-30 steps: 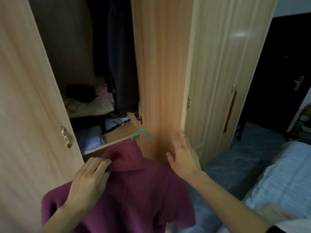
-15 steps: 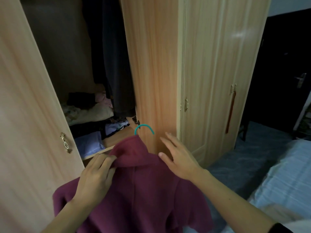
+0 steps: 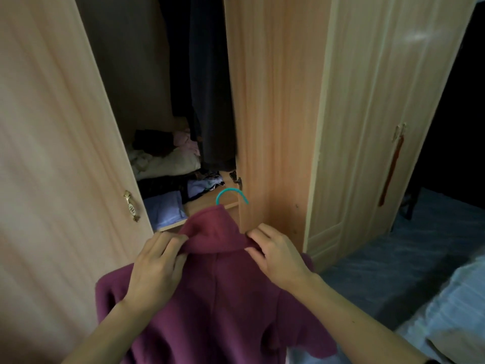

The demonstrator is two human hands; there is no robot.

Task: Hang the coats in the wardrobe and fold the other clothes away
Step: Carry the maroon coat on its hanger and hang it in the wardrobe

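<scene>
Maroon coat [image 3: 215, 298] held up just in front of the open wardrobe [image 3: 136, 74], draped on a teal hanger [image 3: 231, 191] with only the hook showing above the collar [image 3: 217, 232]. Left hand [image 3: 157, 266] pinching the collar's left fold, fingers curled over it; right hand [image 3: 278, 256] curled round the collar's right end likewise. Probably squaring the collar on the hanger. Best to settle both shoulders evenly, then take the hook, lift clear of the door edge [image 3: 240, 153] and steer in beside the dark hanging clothes [image 3: 210, 101]; rail hidden above.
</scene>
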